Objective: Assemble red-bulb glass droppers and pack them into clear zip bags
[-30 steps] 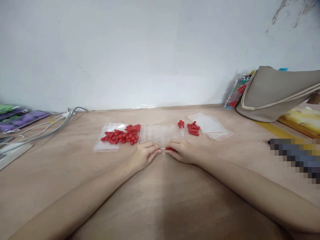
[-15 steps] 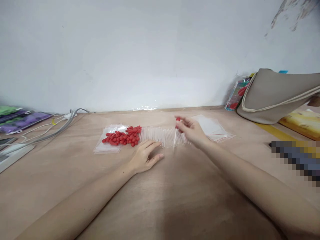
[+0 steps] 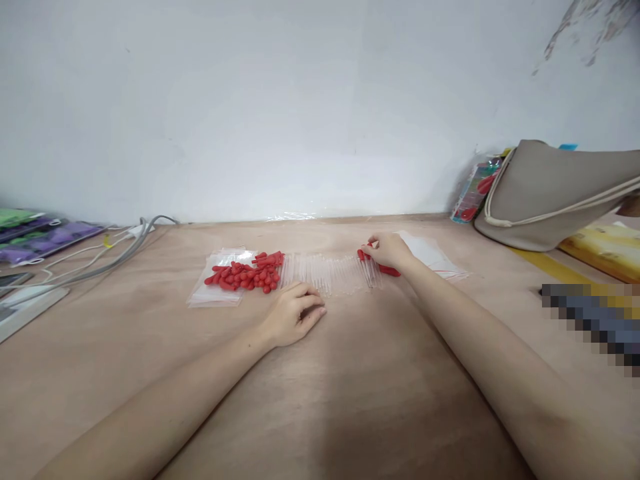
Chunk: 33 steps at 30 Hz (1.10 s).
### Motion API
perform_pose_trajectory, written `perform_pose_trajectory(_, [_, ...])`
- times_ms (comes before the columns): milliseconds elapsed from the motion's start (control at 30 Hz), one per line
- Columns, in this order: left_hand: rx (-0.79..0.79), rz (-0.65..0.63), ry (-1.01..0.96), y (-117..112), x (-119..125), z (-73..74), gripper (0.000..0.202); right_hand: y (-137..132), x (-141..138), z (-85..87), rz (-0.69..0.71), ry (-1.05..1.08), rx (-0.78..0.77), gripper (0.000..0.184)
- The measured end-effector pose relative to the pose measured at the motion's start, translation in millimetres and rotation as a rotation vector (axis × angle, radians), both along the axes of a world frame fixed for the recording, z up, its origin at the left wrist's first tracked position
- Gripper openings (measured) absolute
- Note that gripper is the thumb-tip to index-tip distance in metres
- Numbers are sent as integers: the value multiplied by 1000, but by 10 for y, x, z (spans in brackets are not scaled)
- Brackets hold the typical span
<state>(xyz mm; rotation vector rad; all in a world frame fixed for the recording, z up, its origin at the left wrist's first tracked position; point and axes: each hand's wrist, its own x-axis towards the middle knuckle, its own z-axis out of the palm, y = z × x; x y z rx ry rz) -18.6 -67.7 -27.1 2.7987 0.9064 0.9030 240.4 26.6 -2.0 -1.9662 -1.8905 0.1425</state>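
R hand [image 3: 393, 251] pinches smooth red bulb [image 3: 369, 245] by slim clear plastic tubes [image 3: 325, 271] — L hand [image 3: 294, 315] loosely curled w/ narrow gap.

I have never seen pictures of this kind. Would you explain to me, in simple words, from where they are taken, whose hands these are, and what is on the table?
There is no machine here. All the pictures come from one camera worn on a person's head, looking forward and down at that person's two bare hands.

The light-brown wooden table carries a pile of red bulb-shaped pieces, partly on flat clear plastic bags. Beside the pile lies a row of thin clear tubes.

The left hand rests in front of the row, apparently holding nothing. The right hand is at red pieces by the row's right end; whether it grips one, I cannot tell.
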Motion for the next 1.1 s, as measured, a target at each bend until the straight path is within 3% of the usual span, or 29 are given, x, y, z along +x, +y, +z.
perform_pose_trajectory(267, [18,27,11,3,12,-14,18,-3,391,160,-40,-138,-67,19])
perform_pose_trajectory(500, [49,194,28,45,29,63,16,-27,385,138,-17,-201,-140,18])
perform_pose_trajectory(667, [11,385,42,267,97,199,17,-62,330,201,-93,-233,-17,29])
perform_pose_trajectory(800, [-10,474,85,437,276,223,23,-75,301,219,-128,-176,78,35])
perform_pose_trajectory(933, [-58,569,147,482,485,222,29,-69,283,197,-133,-130,113,36])
perform_pose_trajectory(1100, [27,685,256,472,644,236,31,-78,226,223,-97,6,230,35])
